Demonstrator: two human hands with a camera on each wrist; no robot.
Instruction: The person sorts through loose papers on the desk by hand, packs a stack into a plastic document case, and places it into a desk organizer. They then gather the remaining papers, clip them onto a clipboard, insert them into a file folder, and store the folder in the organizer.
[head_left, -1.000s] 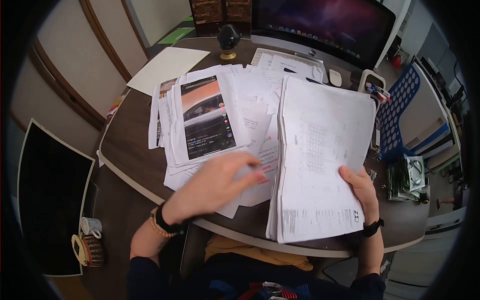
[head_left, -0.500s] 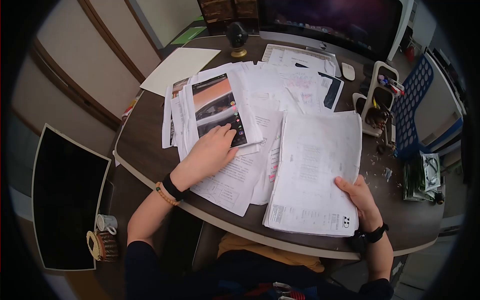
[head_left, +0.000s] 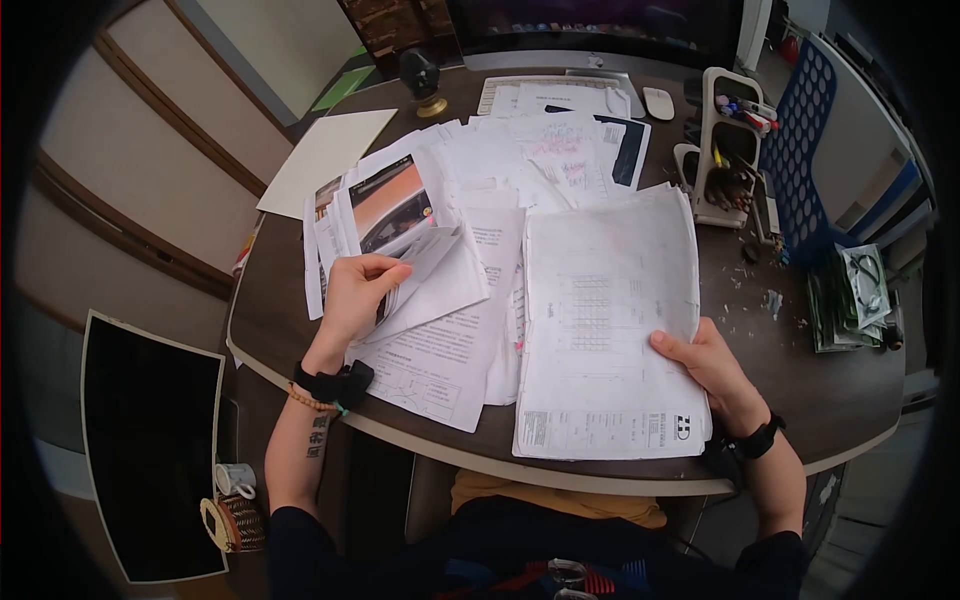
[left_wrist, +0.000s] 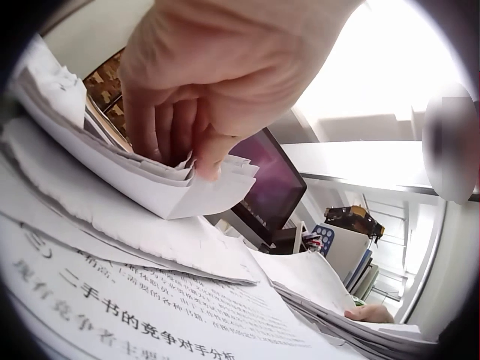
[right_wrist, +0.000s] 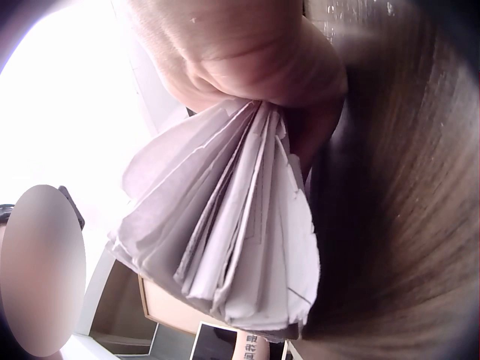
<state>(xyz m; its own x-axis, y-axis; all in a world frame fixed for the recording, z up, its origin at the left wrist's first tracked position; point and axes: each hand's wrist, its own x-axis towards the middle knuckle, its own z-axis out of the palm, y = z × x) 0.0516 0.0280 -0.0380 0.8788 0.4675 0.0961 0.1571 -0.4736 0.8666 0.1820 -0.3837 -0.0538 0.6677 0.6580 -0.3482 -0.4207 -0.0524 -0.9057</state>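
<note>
1. Sheets point(head_left: 436, 252) pinched between thumb and fingers of the left hand point(head_left: 350, 300), near edge bent up off the left pile point(head_left: 388, 205); probably taken by the rim for easy parting.
2. Grips the right stack point(head_left: 615, 300) by its side with the right hand point(head_left: 715, 368), thumb on top, other fingers mostly hidden; likely to prevent slipping of the loose, fanned edges. Cannot tell whether fully resting on the desk point(head_left: 270, 270).
3. Works with hands well apart, one at pile, one at stack, perhaps to stop any mixing.
4. Between both, a printed page point(head_left: 425, 378), partly under the left pile.
5. Beyond the right stack, a pen holder point(head_left: 712, 213), presumably placed for easy reach yet outside the paper area.
</note>
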